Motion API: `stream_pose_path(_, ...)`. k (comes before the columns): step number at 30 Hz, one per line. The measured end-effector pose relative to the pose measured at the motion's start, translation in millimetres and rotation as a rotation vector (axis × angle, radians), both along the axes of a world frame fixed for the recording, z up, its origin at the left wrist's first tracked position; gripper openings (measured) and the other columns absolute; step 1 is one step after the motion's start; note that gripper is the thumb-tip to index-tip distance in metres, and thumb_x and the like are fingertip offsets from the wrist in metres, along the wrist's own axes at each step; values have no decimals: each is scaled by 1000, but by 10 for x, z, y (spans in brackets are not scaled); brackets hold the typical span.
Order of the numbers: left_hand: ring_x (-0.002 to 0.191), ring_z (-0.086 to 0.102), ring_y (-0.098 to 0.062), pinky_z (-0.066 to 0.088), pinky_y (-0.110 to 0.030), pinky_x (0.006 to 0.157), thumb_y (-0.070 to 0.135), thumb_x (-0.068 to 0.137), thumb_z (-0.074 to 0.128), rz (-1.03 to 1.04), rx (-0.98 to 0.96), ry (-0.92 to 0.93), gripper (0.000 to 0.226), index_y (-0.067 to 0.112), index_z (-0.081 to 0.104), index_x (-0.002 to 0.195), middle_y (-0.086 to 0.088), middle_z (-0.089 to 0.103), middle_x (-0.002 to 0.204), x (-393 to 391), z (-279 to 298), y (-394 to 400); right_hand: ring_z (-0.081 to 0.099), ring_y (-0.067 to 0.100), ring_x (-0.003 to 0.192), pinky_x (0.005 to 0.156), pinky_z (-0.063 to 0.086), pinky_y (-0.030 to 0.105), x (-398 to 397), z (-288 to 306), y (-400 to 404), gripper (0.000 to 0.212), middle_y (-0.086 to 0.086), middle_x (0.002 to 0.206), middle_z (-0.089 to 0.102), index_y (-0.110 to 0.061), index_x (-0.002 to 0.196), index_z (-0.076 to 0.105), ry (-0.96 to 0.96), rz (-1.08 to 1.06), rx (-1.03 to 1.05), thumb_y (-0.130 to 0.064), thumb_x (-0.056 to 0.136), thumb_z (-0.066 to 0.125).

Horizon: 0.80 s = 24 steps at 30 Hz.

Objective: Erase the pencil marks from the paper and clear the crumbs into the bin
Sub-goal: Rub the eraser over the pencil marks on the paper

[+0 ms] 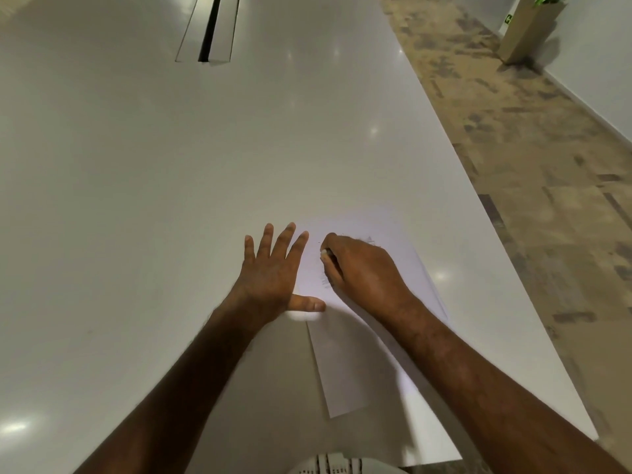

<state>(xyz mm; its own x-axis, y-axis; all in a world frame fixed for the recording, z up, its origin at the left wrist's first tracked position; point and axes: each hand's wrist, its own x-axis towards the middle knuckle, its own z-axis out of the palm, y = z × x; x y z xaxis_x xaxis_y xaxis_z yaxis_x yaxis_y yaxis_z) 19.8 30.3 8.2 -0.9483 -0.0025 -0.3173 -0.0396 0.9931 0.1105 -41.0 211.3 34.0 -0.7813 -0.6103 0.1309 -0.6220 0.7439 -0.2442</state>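
Note:
A white sheet of paper (345, 378) lies on the white table near its right front edge, with faint grey pencil marks (325, 280) around the hands. My left hand (273, 271) rests flat with fingers spread on the paper's left edge, thumb on the sheet. My right hand (359, 268) is curled over the upper part of the paper, pinching a small pale eraser (324, 253) against the sheet. Most of the eraser is hidden by the fingers. No bin is in view.
The long white table (171, 200) has a cable slot (208, 29) at the far end. Its right edge runs diagonally beside patterned floor (530, 165). A tall beige planter (530, 25) stands at the far right by the wall.

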Motion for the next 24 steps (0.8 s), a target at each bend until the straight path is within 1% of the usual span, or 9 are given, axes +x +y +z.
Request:
stream_pose_path(3, 154, -25, -37, -6, -63, 124, 96, 62, 27, 5, -4, -1, 130, 28, -20, 161, -4, -29, 168, 10, 32, 21, 65, 17, 82, 79, 58, 33, 115, 7, -57, 24, 0, 102, 72, -19, 119, 63, -54, 40, 27, -34, 111, 46)
stream_pose_path(5, 154, -25, -38, -6, -64, 124, 96, 61, 27, 5, -6, -5, 129, 28, -21, 160, -4, -29, 168, 6, 26, 21, 66, 16, 84, 81, 57, 31, 117, 5, -65, 25, 0, 105, 72, -19, 122, 63, -72, 48, 22, -34, 111, 46)
stream_pose_path(9, 154, -25, -38, -5, -64, 123, 97, 62, 29, 1, -6, -14, 130, 28, -22, 160, -4, -29, 168, 3, 15, -1, 63, 14, 72, 72, 59, 40, -11, -8, -65, 21, -5, 87, 69, -23, 106, 62, -14, -11, -31, -33, 110, 45)
stream_pose_path(12, 154, -25, -38, -4, -64, 123, 97, 63, 31, 4, 5, -14, 131, 28, -21, 161, -4, -28, 168, 3, 14, 11, 62, 13, 74, 71, 57, 32, 83, -38, -91, 20, -3, 92, 70, -21, 112, 62, -17, 15, 8, -32, 111, 46)
stream_pose_path(14, 154, -25, -38, -3, -65, 123, 97, 64, 34, 9, -4, -7, 131, 28, -21, 161, -4, -27, 169, 3, 11, 24, 60, 12, 75, 69, 49, 27, 165, -49, -85, 21, -2, 97, 70, -20, 118, 62, -40, 52, 29, -32, 111, 47)
stream_pose_path(15, 154, -25, -38, -3, -65, 123, 97, 65, 36, 8, -8, -10, 131, 28, -20, 161, -4, -27, 169, -6, 16, 28, 59, 12, 75, 69, 49, 28, 158, -52, -81, 21, -3, 97, 70, -20, 117, 62, -36, 57, 28, -32, 111, 46)
stream_pose_path(18, 154, -25, -39, -4, -65, 123, 95, 68, 41, 10, -6, -30, 131, 27, -21, 161, -5, -27, 169, -12, 58, 27, 62, 14, 71, 70, 58, 37, 12, -48, -88, 21, -4, 88, 69, -22, 107, 62, -9, 13, -27, -33, 111, 44)
stream_pose_path(21, 154, -24, -39, -3, -65, 123, 96, 66, 42, 14, -11, -29, 133, 27, -21, 161, -5, -27, 169, -11, 64, 32, 63, 14, 72, 72, 59, 36, -1, -53, -117, 22, -3, 89, 70, -21, 109, 63, -13, -1, -35, -33, 111, 45)
stream_pose_path(24, 154, -23, -39, -1, -66, 123, 97, 63, 39, 15, -11, -14, 134, 27, -20, 161, -4, -25, 170, -6, 26, 38, 63, 14, 75, 73, 58, 36, 165, -67, -82, 21, -3, 93, 70, -21, 111, 62, -43, 45, -23, -33, 111, 46)
